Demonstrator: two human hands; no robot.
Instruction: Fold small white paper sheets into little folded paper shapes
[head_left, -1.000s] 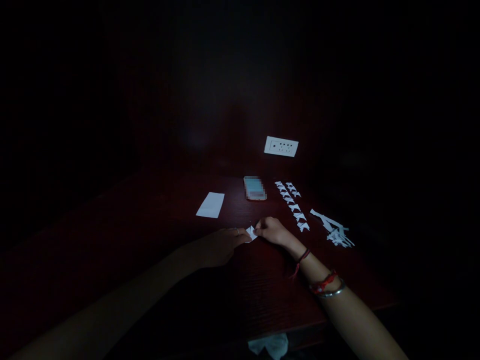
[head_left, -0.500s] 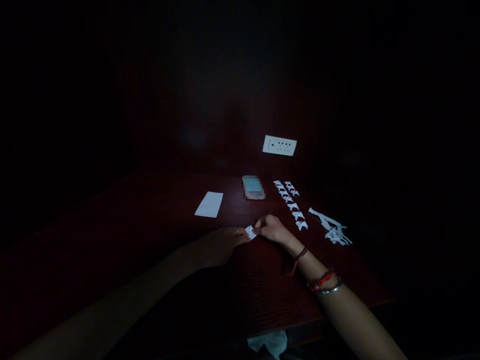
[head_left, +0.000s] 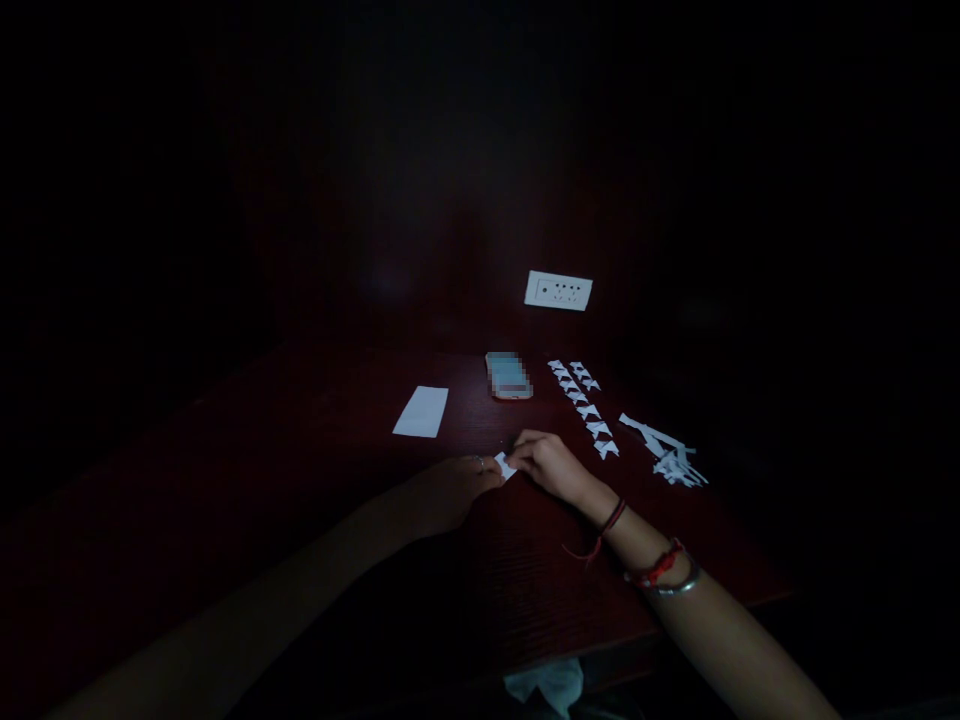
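"Where is the little paper (head_left: 505, 466)?"

"It's down low at the dark red table (head_left: 487, 590), right between the two hands. It's white and small."

"What is the left hand (head_left: 448, 492) doing?"

"Its finger and thumb are pinching the left side of the paper. There's a ring (head_left: 478, 463) on one finger."

"And the right hand (head_left: 550, 466)?"

"That one is at the other side of the paper. Its fingers are bent and close together, with the tips at the edge. It's too dark for me to tell if they pinch it or only touch it."

"I see red strings (head_left: 660, 568) on that arm, and a shiny bangle (head_left: 677, 585) next to them."

"Yes! Now look past the hands. A bigger white sheet (head_left: 421, 412) lies flat, over on the left."

"There's a phone (head_left: 508, 375) too, but its screen is all blurry."

"To the right of it are folded papers in a long row (head_left: 585, 408), like tiny bows. A short row (head_left: 585, 376) sits just beside the far end."

"And more to the right?"

"A messy pile of paper strips (head_left: 677, 466). Up on the wall is a white socket (head_left: 559, 290)."
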